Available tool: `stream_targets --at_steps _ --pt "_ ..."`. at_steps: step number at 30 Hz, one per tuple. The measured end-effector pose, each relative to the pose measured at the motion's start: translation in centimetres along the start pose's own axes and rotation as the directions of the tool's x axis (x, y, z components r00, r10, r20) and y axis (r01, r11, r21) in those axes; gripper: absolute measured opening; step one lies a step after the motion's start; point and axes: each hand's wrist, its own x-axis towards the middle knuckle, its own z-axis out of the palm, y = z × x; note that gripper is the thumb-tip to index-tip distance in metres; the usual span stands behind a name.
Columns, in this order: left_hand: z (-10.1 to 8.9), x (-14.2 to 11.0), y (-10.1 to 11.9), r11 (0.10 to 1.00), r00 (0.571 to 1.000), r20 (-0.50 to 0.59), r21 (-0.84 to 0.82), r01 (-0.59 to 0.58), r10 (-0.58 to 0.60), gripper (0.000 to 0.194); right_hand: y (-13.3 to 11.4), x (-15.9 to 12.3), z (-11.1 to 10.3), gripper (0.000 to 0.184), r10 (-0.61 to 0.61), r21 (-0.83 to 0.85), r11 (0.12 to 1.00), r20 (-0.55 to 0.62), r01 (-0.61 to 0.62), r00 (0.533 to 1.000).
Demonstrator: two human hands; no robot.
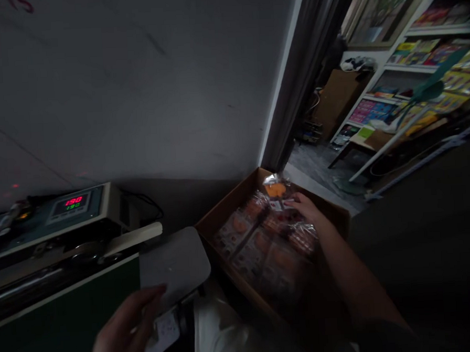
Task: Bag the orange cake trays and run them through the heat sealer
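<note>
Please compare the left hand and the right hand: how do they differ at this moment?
The left hand sits low and near the camera, while the right hand reaches farther forward. The left hand's fingers meet the edge of a grey rounded plate; the right hand rests on plastic-wrapped packs inside a cardboard box. Both hands are bare.

Cardboard box (226, 210) stands centre, film-wrapped packets (258, 253) inside it. Left of the box, a bench machine with a digital readout (73, 208) sits before the wall (136, 86). A curtain (304, 72) hangs at the wall's right end; loaded shelving (422, 66) stands beyond, far right.
</note>
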Motion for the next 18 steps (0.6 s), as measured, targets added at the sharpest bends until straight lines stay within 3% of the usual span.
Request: stream_targets --at_steps 2,4,7,9,11,12,15,17,18 --pt "2.6 1.6 2.5 0.996 0.994 0.102 -0.092 -0.017 0.027 0.024 -2.4 -2.6 0.7 0.032 -0.132 0.235 0.963 -0.008 0.13 0.991" --pt "5.0 3.2 5.8 0.959 0.982 0.183 -0.284 -0.003 0.057 0.033 -5.2 -6.4 2.8 0.039 -0.228 0.387 0.899 0.013 0.206 0.974" --pt "6.5 4.7 9.7 0.777 0.973 0.221 -0.624 0.085 0.072 0.07 -9.2 -13.4 7.2 0.046 -0.306 0.495 0.848 0.163 0.191 0.938" --pt "5.9 4.7 10.6 0.68 0.977 0.209 -0.721 0.131 0.034 0.069 -11.4 -17.5 10.1 0.059 -0.376 0.558 0.82 0.359 0.126 0.854" --pt "4.2 3.9 9.8 0.67 0.984 0.177 -0.73 0.134 -0.004 0.054 -13.0 -20.4 12.6 0.067 -0.415 0.6 0.8 0.52 0.027 0.746" --pt "3.1 3.3 9.0 0.681 0.983 0.181 -0.719 0.14 -0.012 0.049 -13.7 -21.4 13.9 0.065 -0.412 0.608 0.794 0.556 -0.015 0.722" --pt "-0.2 1.2 6.1 0.696 0.972 0.233 -0.695 0.18 -0.02 0.051 -15.1 -23.4 17.5 0.046 -0.351 0.621 0.781 0.519 -0.062 0.779" --pt "-2.0 0.2 4.6 0.693 0.984 0.165 -0.702 0.163 -0.065 0.055 -15.8 -24.5 19.7 0.038 -0.325 0.621 0.781 0.502 -0.072 0.802" --pt "-2.7 -0.1 4.0 0.691 0.991 0.086 -0.711 0.131 -0.099 0.054 -16.0 -25.0 20.7 0.037 -0.321 0.617 0.782 0.522 -0.09 0.79"
